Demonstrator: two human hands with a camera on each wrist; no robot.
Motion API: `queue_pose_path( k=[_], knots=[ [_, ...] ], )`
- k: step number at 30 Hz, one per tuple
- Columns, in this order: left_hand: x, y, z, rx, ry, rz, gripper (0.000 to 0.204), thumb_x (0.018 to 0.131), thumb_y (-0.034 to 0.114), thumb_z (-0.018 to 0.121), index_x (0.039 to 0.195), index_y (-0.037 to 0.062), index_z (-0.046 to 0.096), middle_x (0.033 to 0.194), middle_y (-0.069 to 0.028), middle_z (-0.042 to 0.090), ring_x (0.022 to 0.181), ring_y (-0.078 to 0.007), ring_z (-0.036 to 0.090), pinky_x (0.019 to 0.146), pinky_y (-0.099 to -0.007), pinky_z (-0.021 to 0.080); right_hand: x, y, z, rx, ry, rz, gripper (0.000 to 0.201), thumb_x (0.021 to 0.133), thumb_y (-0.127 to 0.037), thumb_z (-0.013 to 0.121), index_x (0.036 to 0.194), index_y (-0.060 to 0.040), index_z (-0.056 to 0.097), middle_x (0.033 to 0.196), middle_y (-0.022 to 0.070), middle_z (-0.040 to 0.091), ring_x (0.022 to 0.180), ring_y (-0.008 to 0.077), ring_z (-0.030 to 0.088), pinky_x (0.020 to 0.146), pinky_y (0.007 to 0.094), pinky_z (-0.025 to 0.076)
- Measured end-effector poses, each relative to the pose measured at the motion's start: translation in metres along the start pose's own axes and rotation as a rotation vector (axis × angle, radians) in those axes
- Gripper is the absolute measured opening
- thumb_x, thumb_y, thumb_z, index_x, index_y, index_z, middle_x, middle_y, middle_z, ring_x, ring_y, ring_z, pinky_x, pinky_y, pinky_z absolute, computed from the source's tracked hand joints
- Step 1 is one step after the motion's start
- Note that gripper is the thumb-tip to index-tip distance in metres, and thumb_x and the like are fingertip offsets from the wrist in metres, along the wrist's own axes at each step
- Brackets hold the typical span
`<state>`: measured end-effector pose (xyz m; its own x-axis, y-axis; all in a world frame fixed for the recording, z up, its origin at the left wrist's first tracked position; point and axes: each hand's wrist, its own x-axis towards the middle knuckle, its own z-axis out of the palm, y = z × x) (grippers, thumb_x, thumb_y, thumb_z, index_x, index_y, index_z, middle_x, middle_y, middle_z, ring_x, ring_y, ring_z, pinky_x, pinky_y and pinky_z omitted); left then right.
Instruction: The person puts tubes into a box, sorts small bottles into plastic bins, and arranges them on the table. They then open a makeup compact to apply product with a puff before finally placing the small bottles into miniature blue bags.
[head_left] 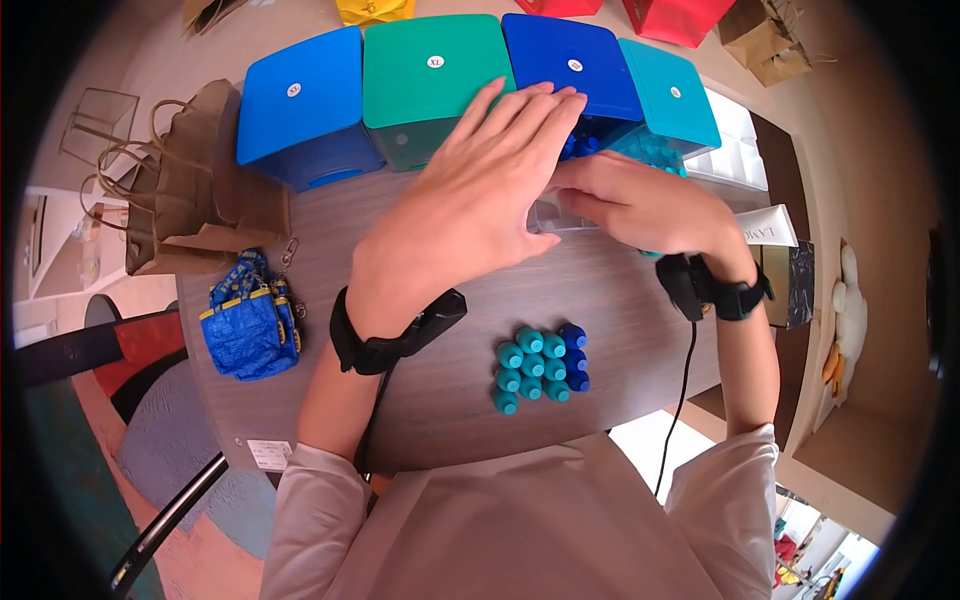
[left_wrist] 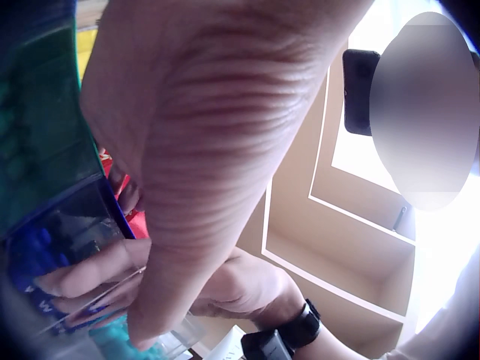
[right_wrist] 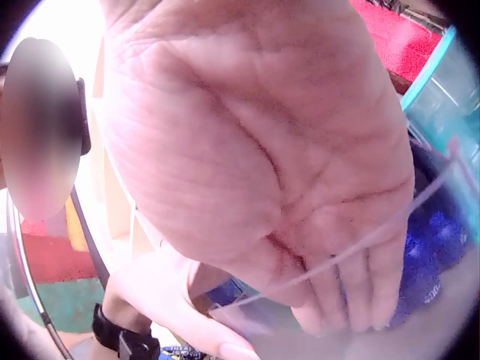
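bin (head_left: 628,108), dark blue: right hand (head_left: 645,205) reaches inside, fingers extended, palm bare, grip released. blue pieces (right_wrist: 439,240) lie within, just beside its fingers. left hand (head_left: 480,185) slants over the lid (head_left: 575,45), fingers straight, likewise released. turquoise pieces (head_left: 532,366) and a blue row (head_left: 576,360) cluster on table (head_left: 430,420), nearer the torso.

"XL" on green lid (head_left: 437,88), also light-blue lid (head_left: 305,110); "LAM" on white tube (head_left: 768,227) (rest unclear).
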<state>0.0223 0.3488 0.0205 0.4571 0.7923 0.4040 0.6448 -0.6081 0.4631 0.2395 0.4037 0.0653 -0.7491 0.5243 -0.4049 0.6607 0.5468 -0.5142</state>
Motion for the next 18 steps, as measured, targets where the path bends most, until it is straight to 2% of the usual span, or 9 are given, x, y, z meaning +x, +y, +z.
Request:
queue_pose_path(
  k=[2, 6, 8, 11, 12, 13, 15, 16, 18],
  knots=[
    [0.000, 0.000, 0.000, -0.011, 0.005, -0.002, 0.113, 0.073, 0.016, 0.095, 0.168, 0.0053, 0.036, 0.166, -0.0210, 0.046, 0.160, -0.0358, 0.038, 0.137, -0.0514, 0.024, -0.019, 0.000, 0.002, 0.099, 0.239, -0.071, 0.031, 0.109, -0.004, 0.052, 0.132, -0.0039, 0.072, 0.126, 0.0172, 0.075, 0.120, 0.0354, 0.067, 0.106, 0.0421, 0.052],
    [0.002, 0.003, 0.003, -0.003, 0.013, -0.008, 0.115, 0.071, 0.018, 0.097, 0.168, 0.0051, 0.036, 0.166, -0.0204, 0.046, 0.159, -0.0362, 0.039, 0.137, -0.0516, 0.024, -0.047, 0.010, -0.003, 0.281, 0.369, -0.200, 0.027, 0.107, 0.002, 0.056, 0.129, -0.0008, 0.072, 0.127, 0.0148, 0.076, 0.114, 0.0313, 0.072, 0.102, 0.0405, 0.055],
    [0.002, 0.006, 0.007, 0.019, 0.046, -0.022, 0.116, 0.070, 0.020, 0.098, 0.167, 0.0043, 0.036, 0.165, -0.0201, 0.046, 0.156, -0.0375, 0.040, 0.137, -0.0518, 0.024, -0.068, 0.007, 0.001, 0.305, 0.589, -0.052, 0.025, 0.105, 0.004, 0.059, 0.127, 0.0014, 0.072, 0.126, 0.0123, 0.076, 0.111, 0.0261, 0.074, 0.099, 0.0381, 0.057],
    [0.005, 0.011, 0.012, 0.065, 0.066, -0.028, 0.116, 0.070, 0.022, 0.099, 0.166, 0.0024, 0.037, 0.164, -0.0199, 0.047, 0.154, -0.0394, 0.041, 0.137, -0.0522, 0.024, -0.091, 0.002, 0.011, 0.260, 0.798, 0.125, 0.026, 0.105, 0.004, 0.059, 0.128, 0.0017, 0.072, 0.124, 0.0106, 0.076, 0.114, 0.0229, 0.073, 0.099, 0.0363, 0.056],
    [0.006, 0.012, 0.013, 0.066, 0.065, -0.024, 0.116, 0.070, 0.022, 0.099, 0.166, 0.0024, 0.037, 0.164, -0.0199, 0.047, 0.154, -0.0394, 0.041, 0.137, -0.0522, 0.024, -0.095, 0.004, 0.020, 0.318, 0.858, 0.153, 0.028, 0.102, 0.004, 0.062, 0.129, 0.0013, 0.070, 0.129, 0.0133, 0.074, 0.119, 0.0298, 0.072, 0.103, 0.0386, 0.054],
    [0.007, 0.014, 0.014, 0.093, 0.076, -0.026, 0.114, 0.071, 0.021, 0.098, 0.165, 0.0019, 0.038, 0.163, -0.0199, 0.048, 0.152, -0.0401, 0.042, 0.136, -0.0522, 0.027, -0.096, 0.007, 0.029, 0.319, 0.863, 0.156, 0.028, 0.102, 0.004, 0.062, 0.129, 0.0013, 0.070, 0.129, 0.0133, 0.074, 0.119, 0.0298, 0.072, 0.103, 0.0386, 0.054],
    [0.009, 0.016, 0.015, 0.120, 0.085, -0.018, 0.112, 0.072, 0.021, 0.098, 0.165, 0.0013, 0.039, 0.162, -0.0200, 0.048, 0.151, -0.0409, 0.043, 0.135, -0.0522, 0.029, -0.097, 0.014, 0.047, -0.047, 0.949, 0.156, 0.035, 0.101, 0.002, 0.066, 0.135, -0.0001, 0.067, 0.138, 0.0172, 0.068, 0.126, 0.0376, 0.068, 0.107, 0.0425, 0.053],
    [0.009, 0.017, 0.014, 0.128, 0.078, -0.037, 0.110, 0.073, 0.020, 0.097, 0.165, 0.0007, 0.039, 0.162, -0.0202, 0.049, 0.151, -0.0417, 0.043, 0.133, -0.0521, 0.031, -0.096, 0.019, 0.058, -0.051, 0.928, 0.208, 0.043, 0.098, 0.001, 0.070, 0.141, -0.0027, 0.063, 0.147, 0.0210, 0.059, 0.135, 0.0435, 0.060, 0.113, 0.0462, 0.050],
    [0.010, 0.017, 0.011, 0.142, 0.070, -0.045, 0.102, 0.078, 0.019, 0.094, 0.163, -0.0004, 0.040, 0.158, -0.0208, 0.051, 0.148, -0.0436, 0.044, 0.129, -0.0516, 0.036, -0.088, 0.027, 0.078, -0.084, 0.941, 0.247, 0.057, 0.096, -0.001, 0.075, 0.149, -0.0058, 0.057, 0.155, 0.0253, 0.050, 0.143, 0.0476, 0.051, 0.119, 0.0514, 0.045]
  ],
)
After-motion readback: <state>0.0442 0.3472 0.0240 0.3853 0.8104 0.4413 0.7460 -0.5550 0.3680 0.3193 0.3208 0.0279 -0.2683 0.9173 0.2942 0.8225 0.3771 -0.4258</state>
